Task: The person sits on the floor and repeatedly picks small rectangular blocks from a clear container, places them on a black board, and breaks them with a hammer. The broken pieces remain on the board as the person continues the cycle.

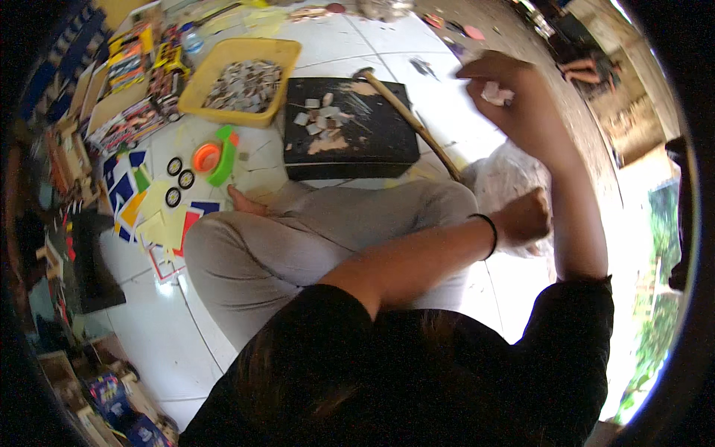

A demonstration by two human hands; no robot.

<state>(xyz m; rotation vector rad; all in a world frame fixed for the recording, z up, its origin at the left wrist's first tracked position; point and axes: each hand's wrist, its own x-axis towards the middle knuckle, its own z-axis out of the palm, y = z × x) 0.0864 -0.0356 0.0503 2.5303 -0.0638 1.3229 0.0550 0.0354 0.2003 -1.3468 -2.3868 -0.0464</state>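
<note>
My right hand [514,104] is raised at the upper right, fingers curled around a few small pale pieces [497,94]. Across my lap reaches my left arm, with a black band at the wrist. My left hand [525,217] is closed at a clear plastic bag [503,179] beside my knee and seems to grip it; its fingertips are partly hidden. In front of my crossed legs lies a black block [350,156], its worn top bearing several small greyish square pieces [319,119]. A hammer [410,115] with a wooden handle rests along the block's right edge.
Left of the block sits a yellow tub [292,56] full of small pieces. Nearer are a green tape dispenser [223,167], an orange ring [206,158], several small black wheels [174,166] and coloured paper cuttings [153,227]. Toy trucks [130,123] line the left. Someone sits far right.
</note>
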